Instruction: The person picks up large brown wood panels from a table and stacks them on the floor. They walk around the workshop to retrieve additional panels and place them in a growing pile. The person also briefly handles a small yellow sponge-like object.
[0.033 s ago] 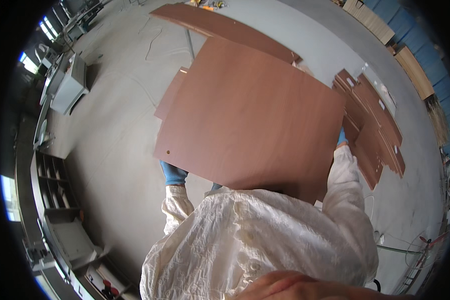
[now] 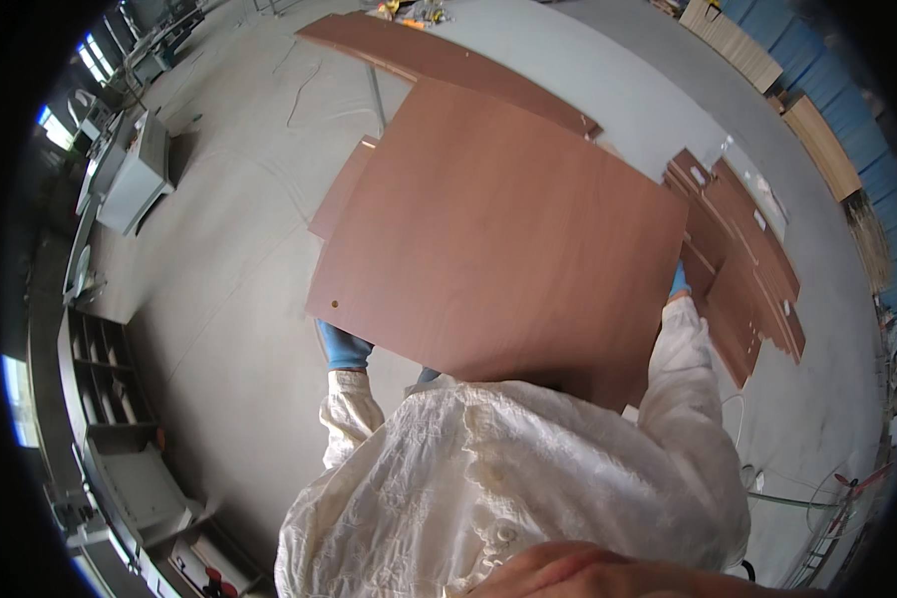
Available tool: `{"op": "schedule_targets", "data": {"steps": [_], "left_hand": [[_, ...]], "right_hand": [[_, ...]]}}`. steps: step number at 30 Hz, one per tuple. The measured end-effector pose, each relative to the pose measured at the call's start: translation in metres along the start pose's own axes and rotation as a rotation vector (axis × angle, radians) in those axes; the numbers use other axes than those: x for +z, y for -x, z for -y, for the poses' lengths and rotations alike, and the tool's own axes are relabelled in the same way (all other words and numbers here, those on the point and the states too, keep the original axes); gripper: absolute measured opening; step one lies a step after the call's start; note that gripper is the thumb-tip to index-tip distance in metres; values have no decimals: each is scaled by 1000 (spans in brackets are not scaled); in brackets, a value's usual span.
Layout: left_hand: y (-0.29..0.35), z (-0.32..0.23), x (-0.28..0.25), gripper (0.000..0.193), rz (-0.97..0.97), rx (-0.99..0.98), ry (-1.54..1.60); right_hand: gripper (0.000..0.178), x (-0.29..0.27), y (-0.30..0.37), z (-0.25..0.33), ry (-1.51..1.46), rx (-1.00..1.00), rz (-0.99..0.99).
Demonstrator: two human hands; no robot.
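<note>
A large reddish-brown wooden panel [image 2: 498, 234] is held out in front of my body, with a small dark hole near its lower left corner. My left hand [image 2: 345, 345], in a blue glove, grips the near left corner from below; the panel hides its fingers. At the right edge my right hand [image 2: 680, 279], gloved in blue too, holds the panel, mostly covered by it. Beyond it lies a long brown board [image 2: 448, 65] on a pale worktable [image 2: 578, 60]. Part of another brown panel [image 2: 341, 189] shows past its left side.
Several stacked brown boards [image 2: 743, 264] lie to the right. A white cabinet-like unit [image 2: 137, 174] stands far left, and a dark shelf unit [image 2: 108, 364] nearer on the left. Pale boards [image 2: 822, 145] lean along the blue wall. A cable [image 2: 301, 95] lies on the floor.
The view has shifted very slightly. Both hands keep the same hold on the panel.
</note>
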State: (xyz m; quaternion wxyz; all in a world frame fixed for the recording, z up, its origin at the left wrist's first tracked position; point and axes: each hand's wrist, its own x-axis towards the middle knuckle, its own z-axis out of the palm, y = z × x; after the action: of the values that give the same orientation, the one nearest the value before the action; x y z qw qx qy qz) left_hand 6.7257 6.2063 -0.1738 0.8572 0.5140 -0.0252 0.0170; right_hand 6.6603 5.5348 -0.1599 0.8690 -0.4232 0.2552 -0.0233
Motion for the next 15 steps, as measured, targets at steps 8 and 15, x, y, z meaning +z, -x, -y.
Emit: {"op": "schedule_targets", "data": {"steps": [8,15], "left_hand": [[-232,10,26,45,180,14,-174],[-423,76,82,47,186,-343,462]], "right_hand": [[50,49,-104,15,-104,-46,-185],[51,62,-260,63,-135,-92,-284]]}}
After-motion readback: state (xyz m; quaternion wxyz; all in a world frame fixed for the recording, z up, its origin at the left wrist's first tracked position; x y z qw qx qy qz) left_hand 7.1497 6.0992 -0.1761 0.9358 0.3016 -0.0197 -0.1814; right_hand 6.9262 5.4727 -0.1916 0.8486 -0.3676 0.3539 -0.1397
